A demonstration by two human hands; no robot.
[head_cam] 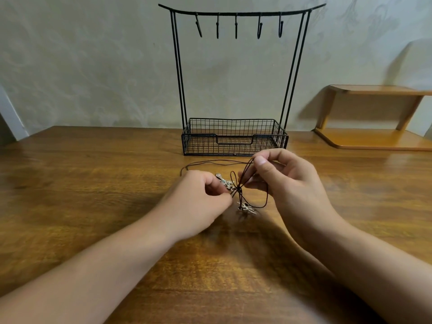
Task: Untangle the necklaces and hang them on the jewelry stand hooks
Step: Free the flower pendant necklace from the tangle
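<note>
Two bare forearms reach across a wooden table [93, 183] toward the wire jewelry stand [235, 136], its hooks [236, 25] bare. The right hand [287, 183] pinches dark cord loops; the left hand [198, 202] pinches strands at the knot [239, 189]. Easing loops apart slowly, not tugging, looks wisest. The necklaces [245, 174], thin cords with metal pendants [246, 208], hang low over the tabletop.

We see a table [93, 206] of glossy, grained brown wood. The jewelry stand [235, 136] is matt black metal wire. The necklaces [238, 183] are thin dark cord with shiny silvery metal pendants. The small shelf [374, 139] is smooth, lacquered pale wood.
</note>
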